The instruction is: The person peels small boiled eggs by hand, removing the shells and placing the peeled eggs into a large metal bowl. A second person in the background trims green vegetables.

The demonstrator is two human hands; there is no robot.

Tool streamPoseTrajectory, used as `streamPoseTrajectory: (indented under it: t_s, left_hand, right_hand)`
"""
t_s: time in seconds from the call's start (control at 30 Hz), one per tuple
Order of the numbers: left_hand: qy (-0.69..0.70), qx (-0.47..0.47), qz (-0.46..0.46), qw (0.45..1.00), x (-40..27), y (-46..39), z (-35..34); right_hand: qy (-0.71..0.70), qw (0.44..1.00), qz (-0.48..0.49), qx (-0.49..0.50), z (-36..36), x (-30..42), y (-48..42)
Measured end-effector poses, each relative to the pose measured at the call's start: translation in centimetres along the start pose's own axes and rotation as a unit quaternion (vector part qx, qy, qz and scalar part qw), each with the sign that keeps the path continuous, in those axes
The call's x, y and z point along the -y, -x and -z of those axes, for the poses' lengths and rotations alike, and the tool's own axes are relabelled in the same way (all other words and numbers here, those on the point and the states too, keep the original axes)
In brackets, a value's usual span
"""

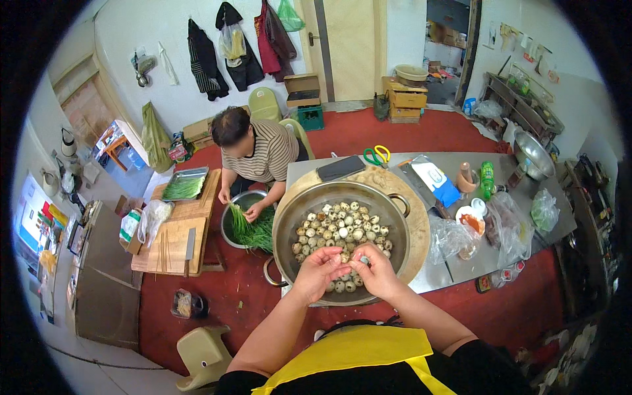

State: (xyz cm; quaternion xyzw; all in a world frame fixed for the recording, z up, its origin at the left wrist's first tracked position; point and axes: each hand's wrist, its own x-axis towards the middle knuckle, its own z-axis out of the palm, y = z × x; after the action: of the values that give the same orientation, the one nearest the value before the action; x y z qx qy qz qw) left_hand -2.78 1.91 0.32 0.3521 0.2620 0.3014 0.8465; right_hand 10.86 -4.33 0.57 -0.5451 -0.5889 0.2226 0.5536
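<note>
Before me is a wide metal pan [402, 232] with loop handles, holding many speckled quail eggs [340, 222]. Both my hands are over its near side, fingertips almost meeting. At the fingertips of my left hand [318, 274] is a speckled quail egg [345, 257], apparently pinched there. My right hand [377, 274] has thumb and fingers bent together around a small pale-blue piece [364, 259], perhaps eggshell; the fingers partly hide it. One egg in the pan looks plain white. Under the pan lies a round wooden board [419, 227].
A phone [340, 168] and scissors [377, 155] lie behind the pan. Rightward are a cleaver [417, 180], plastic bags [452, 239] and a green bottle [487, 177]. At left a person [264, 148] handles green stalks over a metal basin [227, 227]; a knife [190, 244] lies on a wooden board [143, 252].
</note>
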Motion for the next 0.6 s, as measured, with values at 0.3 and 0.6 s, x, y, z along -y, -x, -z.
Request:
streamPoseTrajectory:
  t_s: [0.3,0.6]
  left_hand:
    - [-0.017,0.007,-0.006,1.000,-0.1,0.0,-0.1]
    - [-0.064,0.004,-0.018,0.998,0.1,0.1,-0.5]
  right_hand:
    - [0.001,0.999,-0.044,0.000,0.1,0.5,0.0]
    - [0.077,0.996,0.016,-0.047,-0.1,0.8,0.2]
